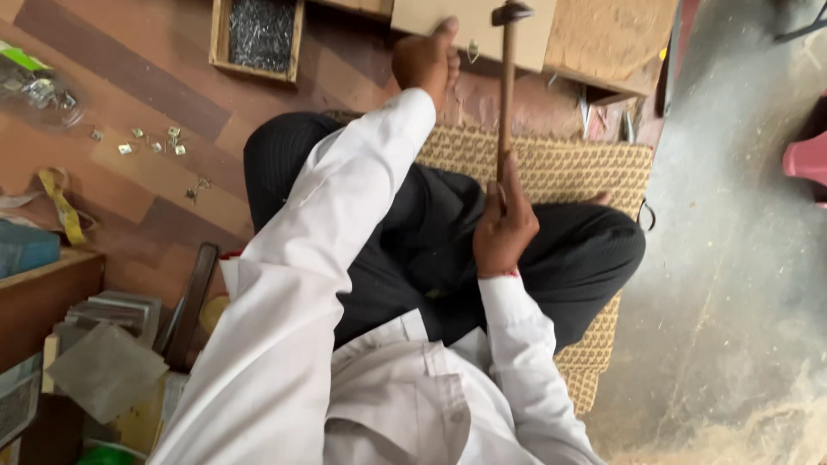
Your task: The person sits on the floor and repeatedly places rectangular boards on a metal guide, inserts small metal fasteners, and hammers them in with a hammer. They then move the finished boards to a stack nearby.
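Note:
I sit cross-legged on a woven mat (560, 164), in dark trousers and a white shirt. My right hand (504, 228) grips the lower end of a hammer's wooden handle (506, 95); its metal head (512, 12) is up over a light wooden board (474, 26) at the top of the view. My left hand (426, 58) reaches forward and rests on the near edge of that board, its thumb up against the wood. What the fingers pinch is hidden. A small metal hook sits on the board between hand and hammer.
A wooden tray of small dark nails (257, 34) lies at top left. Small brass fittings (151, 142) are scattered on the brown floor, near a plastic bag (39, 90). Wood pieces and sheets (103, 344) pile at lower left. Grey concrete floor (741, 258) lies to the right.

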`<act>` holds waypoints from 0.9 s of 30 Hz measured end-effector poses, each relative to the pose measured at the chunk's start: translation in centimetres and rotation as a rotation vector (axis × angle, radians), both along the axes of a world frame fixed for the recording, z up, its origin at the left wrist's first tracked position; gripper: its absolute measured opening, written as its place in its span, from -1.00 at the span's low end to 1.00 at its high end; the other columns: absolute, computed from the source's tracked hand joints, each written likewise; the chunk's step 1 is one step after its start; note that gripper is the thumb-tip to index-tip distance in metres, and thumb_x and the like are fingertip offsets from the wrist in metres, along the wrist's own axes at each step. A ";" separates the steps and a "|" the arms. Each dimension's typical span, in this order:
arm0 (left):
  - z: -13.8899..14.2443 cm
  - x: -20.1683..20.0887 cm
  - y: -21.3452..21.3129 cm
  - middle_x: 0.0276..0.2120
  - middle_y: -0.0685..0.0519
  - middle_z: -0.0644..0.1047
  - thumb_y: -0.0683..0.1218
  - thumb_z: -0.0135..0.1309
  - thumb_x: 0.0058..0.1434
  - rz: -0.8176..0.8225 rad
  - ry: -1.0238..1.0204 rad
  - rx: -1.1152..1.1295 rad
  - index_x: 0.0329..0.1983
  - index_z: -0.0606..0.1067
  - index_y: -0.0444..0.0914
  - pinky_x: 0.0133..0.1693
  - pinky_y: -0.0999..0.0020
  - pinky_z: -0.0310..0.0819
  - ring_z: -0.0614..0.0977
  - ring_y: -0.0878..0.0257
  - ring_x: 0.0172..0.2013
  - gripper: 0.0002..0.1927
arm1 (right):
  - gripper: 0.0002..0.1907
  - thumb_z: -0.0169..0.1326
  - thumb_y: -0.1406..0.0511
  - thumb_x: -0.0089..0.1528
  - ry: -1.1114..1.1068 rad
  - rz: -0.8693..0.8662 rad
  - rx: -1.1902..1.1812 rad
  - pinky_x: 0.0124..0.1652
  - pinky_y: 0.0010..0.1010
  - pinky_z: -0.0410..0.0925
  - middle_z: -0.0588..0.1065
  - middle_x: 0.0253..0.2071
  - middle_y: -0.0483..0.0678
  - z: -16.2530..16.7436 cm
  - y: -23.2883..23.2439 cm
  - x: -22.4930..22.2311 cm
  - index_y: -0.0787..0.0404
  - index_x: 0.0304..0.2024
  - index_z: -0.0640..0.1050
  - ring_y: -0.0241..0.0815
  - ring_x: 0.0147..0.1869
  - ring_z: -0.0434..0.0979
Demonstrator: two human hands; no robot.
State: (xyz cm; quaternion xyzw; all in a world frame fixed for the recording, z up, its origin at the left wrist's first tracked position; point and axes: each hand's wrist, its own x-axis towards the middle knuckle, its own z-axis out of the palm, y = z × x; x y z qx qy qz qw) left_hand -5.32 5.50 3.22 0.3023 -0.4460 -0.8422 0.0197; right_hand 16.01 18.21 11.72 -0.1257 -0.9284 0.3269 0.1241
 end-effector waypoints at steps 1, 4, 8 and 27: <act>0.2 0.1 0.0 -0.68 -0.09 0.57 -0.02 0.30 0.13 -0.009 -0.056 -0.006 -0.58 0.51 -0.39 -0.71 0.31 0.39 0.54 0.21 -0.75 -0.64 | -0.58 0.11 0.46 0.36 0.008 0.052 -0.009 -0.26 -0.29 0.44 0.59 -0.26 0.27 0.1 0.1 -0.1 0.18 0.28 0.54 -0.02 -0.28 0.58; 0.8 0.2 -0.1 -0.69 -0.07 0.56 -0.01 0.31 0.09 -0.021 -0.081 -0.020 -0.55 0.52 -0.35 -0.71 0.29 0.41 0.54 0.20 -0.74 -0.67 | -0.57 0.11 0.46 0.33 0.109 0.188 -0.030 -0.20 -0.32 0.49 0.60 -0.10 0.26 0.2 0.7 -0.6 0.18 0.27 0.54 -0.14 -0.15 0.71; 1.1 0.6 -0.1 -0.67 -0.06 0.58 0.02 0.30 0.13 -0.047 -0.070 -0.033 -0.58 0.51 -0.37 -0.68 0.32 0.46 0.57 0.22 -0.72 -0.61 | -0.54 0.10 0.43 0.33 0.115 0.134 -0.088 -0.26 -0.33 0.47 0.64 -0.21 0.17 0.0 0.8 -0.7 0.16 0.29 0.51 -0.18 -0.28 0.64; 7.7 1.0 -1.5 -0.37 0.03 0.65 -0.13 0.22 0.32 0.324 0.642 -0.592 -0.20 0.60 -0.35 -0.34 0.28 0.54 0.65 0.22 -0.39 -0.85 | -0.45 -0.03 0.40 0.36 -0.003 -0.201 -1.217 -0.62 -0.51 0.19 0.43 -0.52 -0.08 -0.4 9.7 -5.5 0.23 0.43 0.34 -0.32 -0.58 0.34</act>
